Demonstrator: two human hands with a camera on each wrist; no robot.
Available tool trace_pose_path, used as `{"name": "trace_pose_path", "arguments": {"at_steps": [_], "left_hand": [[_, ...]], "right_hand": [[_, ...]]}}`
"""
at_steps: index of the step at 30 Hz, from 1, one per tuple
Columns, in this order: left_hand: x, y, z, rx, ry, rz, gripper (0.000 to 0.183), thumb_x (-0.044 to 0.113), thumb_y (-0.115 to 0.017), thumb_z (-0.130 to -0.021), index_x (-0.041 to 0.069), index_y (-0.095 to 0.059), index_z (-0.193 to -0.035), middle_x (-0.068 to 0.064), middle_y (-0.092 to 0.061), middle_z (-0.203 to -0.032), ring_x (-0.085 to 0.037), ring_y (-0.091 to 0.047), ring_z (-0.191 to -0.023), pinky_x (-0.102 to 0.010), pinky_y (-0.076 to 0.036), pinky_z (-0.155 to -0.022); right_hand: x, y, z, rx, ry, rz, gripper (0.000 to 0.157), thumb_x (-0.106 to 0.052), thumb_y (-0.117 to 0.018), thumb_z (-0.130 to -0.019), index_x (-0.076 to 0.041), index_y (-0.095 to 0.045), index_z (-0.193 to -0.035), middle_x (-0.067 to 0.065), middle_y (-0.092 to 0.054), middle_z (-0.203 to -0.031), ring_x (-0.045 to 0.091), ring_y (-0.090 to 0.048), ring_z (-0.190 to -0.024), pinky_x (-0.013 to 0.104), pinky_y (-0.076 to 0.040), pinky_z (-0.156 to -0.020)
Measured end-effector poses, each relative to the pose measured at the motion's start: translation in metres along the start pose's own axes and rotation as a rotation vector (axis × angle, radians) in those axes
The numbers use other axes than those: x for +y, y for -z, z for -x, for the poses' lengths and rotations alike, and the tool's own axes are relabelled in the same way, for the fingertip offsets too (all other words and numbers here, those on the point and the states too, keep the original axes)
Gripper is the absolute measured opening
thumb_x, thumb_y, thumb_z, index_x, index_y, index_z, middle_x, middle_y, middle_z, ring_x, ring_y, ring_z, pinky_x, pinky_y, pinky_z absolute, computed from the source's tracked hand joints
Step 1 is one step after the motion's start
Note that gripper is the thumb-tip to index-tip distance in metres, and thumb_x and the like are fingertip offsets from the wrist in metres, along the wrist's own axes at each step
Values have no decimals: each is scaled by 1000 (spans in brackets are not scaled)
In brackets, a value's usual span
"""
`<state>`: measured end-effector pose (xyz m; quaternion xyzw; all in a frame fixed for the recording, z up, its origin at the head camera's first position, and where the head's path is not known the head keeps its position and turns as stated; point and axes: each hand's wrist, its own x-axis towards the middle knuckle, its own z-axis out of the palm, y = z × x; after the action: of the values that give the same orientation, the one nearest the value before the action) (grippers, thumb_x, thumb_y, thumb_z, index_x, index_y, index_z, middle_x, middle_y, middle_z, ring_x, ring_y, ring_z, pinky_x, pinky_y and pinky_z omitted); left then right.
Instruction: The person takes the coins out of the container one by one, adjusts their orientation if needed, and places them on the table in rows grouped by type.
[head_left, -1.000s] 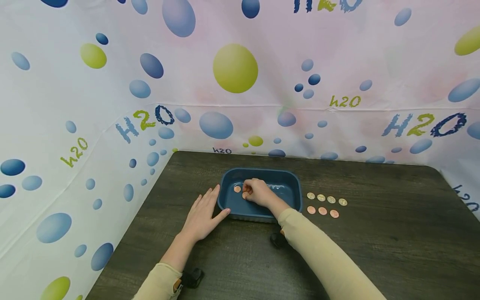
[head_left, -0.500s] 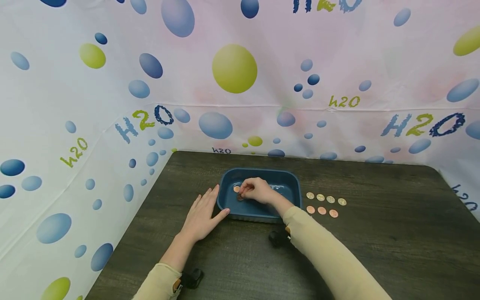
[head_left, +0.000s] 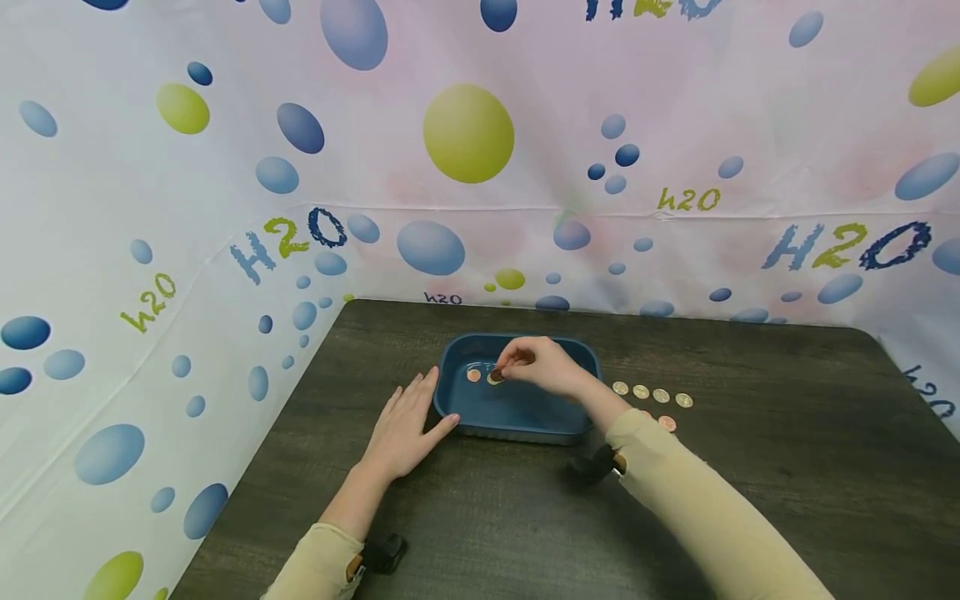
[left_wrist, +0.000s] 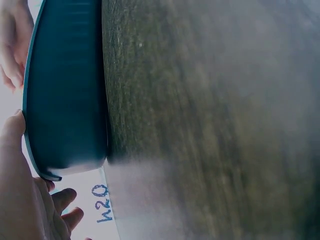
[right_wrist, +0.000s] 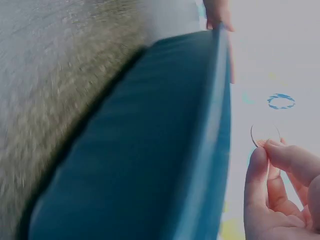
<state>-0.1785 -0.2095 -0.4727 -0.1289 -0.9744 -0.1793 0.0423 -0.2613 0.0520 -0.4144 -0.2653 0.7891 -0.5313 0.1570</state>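
A blue tray (head_left: 517,432) stands on the table. My right hand (head_left: 547,367) is over it, thumb and fingertips pinching a copper coin (head_left: 497,375). In the right wrist view that coin (right_wrist: 265,136) shows edge and face between the fingertips. Inside the tray, a copper coin (head_left: 473,376) lies at the left, and a pale gold-rimmed coin (head_left: 492,380) partly shows beneath the held one. My left hand (head_left: 401,429) lies at the tray's left end, fingers straight; in the left wrist view its thumb (left_wrist: 15,125) touches the rim.
Right of the tray, gold-coloured coins (head_left: 641,392) form a row on the dark table (head_left: 787,450). Nearer to me is a row of copper coins (head_left: 667,424), partly hidden by the right sleeve (head_left: 675,467). A printed sheet (head_left: 375,167) hangs behind and to the left.
My right hand has gripped a copper coin in the tray, lifted it and moved right. The forearm now covers part of the copper row. My left hand has stayed in place.
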Motion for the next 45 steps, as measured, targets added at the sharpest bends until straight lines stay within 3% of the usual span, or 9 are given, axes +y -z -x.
{"name": "trace_pose_path", "arguments": {"at_steps": [4,11,18,24,27,32,35,45], "left_hand": [[0,0,0,11,-7,2,87,70,-34,-91,16,-12,-155,-1,-20,-157,-19,-16,-144,-51,-13,-114],[0,0,1,10,-3,6,87,70,-34,-91,16,-12,-155,-1,-20,-157,-18,-15,-144,-51,-12,-114],[1,1,1,2,-7,14,86,70,-35,-91,17,-11,-155,-1,-19,-157,-19,-16,-144,-52,-12,-114],[1,1,1,17,-12,19,86,69,-35,-91,15,-14,-155,-4,-22,-157,-20,-17,-144,-52,-13,-114],[1,1,1,22,-15,24,87,69,-37,-91,14,-15,-155,-4,-22,-157,-21,-18,-144,-53,-13,-114],[1,0,1,21,-11,20,86,68,-38,-92,13,-16,-155,-4,-22,-157,-21,-18,-144,-53,-13,-114],[1,0,0,13,-4,18,87,68,-37,-92,14,-15,-155,-3,-21,-157,-20,-17,-144,-52,-12,-114],[0,-1,-1,2,-3,6,88,71,-32,-91,14,-13,-155,-1,-19,-157,-18,-15,-144,-51,-12,-114]], "right_hand": [[-8,20,19,23,15,-19,10,-7,-64,-92,-4,-68,-100,10,-64,-97,34,-61,-94,44,-52,-83],[-10,58,55,66,24,34,12,-8,-64,-92,-3,-67,-102,12,-66,-100,24,-65,-91,41,-54,-82],[3,90,92,137,-31,44,18,-12,-62,-94,0,-64,-106,14,-68,-102,35,-64,-97,44,-52,-83],[19,110,121,177,-89,60,23,-14,-62,-94,2,-62,-110,19,-66,-108,25,-65,-97,34,-54,-80],[30,119,136,202,-131,89,25,-15,-62,-94,3,-61,-112,19,-65,-109,23,-65,-96,36,-53,-82],[51,130,157,242,-210,130,28,-17,-62,-95,4,-61,-113,17,-65,-107,22,-62,-93,48,-48,-86],[64,133,166,258,-242,120,29,-16,-62,-95,6,-60,-112,16,-65,-106,20,-62,-91,49,-47,-87],[93,133,179,259,-308,127,24,-10,-63,-93,8,-61,-110,12,-64,-97,18,-60,-83,34,-52,-73]]}}
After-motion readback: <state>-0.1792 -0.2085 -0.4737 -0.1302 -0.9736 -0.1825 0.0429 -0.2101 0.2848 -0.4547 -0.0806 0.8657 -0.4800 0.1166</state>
